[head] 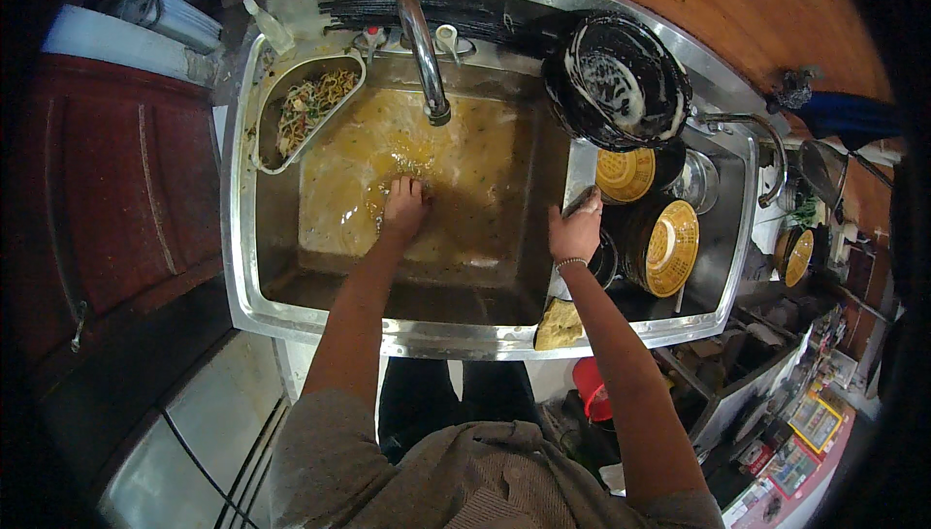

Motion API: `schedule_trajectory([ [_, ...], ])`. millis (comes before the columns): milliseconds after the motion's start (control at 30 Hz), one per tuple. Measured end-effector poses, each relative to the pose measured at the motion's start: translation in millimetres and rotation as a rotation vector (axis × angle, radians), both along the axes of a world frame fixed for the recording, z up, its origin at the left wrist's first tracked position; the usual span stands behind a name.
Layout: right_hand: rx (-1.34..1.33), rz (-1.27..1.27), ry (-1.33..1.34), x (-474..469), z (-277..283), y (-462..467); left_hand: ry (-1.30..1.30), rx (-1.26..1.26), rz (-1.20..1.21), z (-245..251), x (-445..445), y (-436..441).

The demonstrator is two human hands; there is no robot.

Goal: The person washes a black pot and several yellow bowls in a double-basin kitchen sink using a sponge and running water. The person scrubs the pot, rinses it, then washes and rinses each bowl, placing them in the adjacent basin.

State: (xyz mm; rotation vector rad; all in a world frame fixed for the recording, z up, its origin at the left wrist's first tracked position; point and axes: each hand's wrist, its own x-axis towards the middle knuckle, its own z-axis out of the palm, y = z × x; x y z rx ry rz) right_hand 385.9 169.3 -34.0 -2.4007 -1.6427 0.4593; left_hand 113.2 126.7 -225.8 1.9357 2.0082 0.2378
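Note:
My left hand (406,203) is lowered to the murky, yellowish water (465,158) in the large basin of a steel sink, below the chrome faucet (423,56); its fingertips dip in, and whatever they touch is hidden. My right hand (576,231) rests on the divider between the two basins, over a dark item (580,202) I cannot identify; its hold is unclear. Right of it, in the smaller basin, stand stacked yellow-lined bowls (670,249) and another yellow bowl (625,171). A yellow sponge or cloth (558,324) lies on the front rim near my right wrist.
A corner strainer (320,125) with noodle scraps sits in the back left corner, beside a squeeze bottle (270,26). Black, soapy pans or bowls (618,82) are stacked behind the divider. A second faucet (774,158) reaches over the right basin. A red bucket (593,389) is on the floor.

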Motion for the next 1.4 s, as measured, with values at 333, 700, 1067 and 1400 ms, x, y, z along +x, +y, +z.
schedule_trajectory([
  [333, 0.027, 0.007, -0.007, 1.9, -4.2, -2.3, 0.111, 0.141, 0.012, 0.0, 11.2, -3.0],
  [700, 0.042, 0.036, -0.011, 4.7, -8.0, -3.2, 0.074, 0.086, 0.005, 5.3, 12.3, -2.3],
  [1067, 0.015, -0.001, 0.007, 2.4, -4.3, -2.5, -0.117, -0.154, 0.134, -30.9, 9.1, 2.8],
  [1400, 0.015, 0.009, 0.016, 2.1, -2.0, -3.4, -0.523, 0.666, 0.503, 153.5, -90.5, 103.4],
])
